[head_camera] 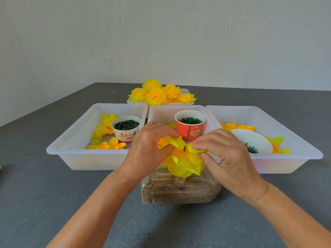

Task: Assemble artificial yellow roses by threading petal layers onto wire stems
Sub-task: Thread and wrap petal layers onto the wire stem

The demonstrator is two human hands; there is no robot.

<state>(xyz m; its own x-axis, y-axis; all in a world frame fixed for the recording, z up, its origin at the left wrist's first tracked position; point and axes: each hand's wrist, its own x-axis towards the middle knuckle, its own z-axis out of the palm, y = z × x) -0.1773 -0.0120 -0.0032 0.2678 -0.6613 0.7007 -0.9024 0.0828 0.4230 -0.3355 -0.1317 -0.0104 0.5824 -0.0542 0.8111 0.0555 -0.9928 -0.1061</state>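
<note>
Grey table (53, 203) meets a plain white wall (179, 33) with socket (110, 63).

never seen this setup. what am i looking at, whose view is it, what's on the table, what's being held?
No machine: one wide-angle camera worn on a person's head, looking down at their bare hands. The left hand and right hand both pinch a yellow fabric petal layer on a thin dark wire stem, above a stack of yellow petal layers. Below these is a clear plastic container of brown grains. On the grey table sit white plastic trays with loose petals, a white paper cup of dark green pieces and a red paper cup of green rings. Finished yellow roses lie behind.
</note>
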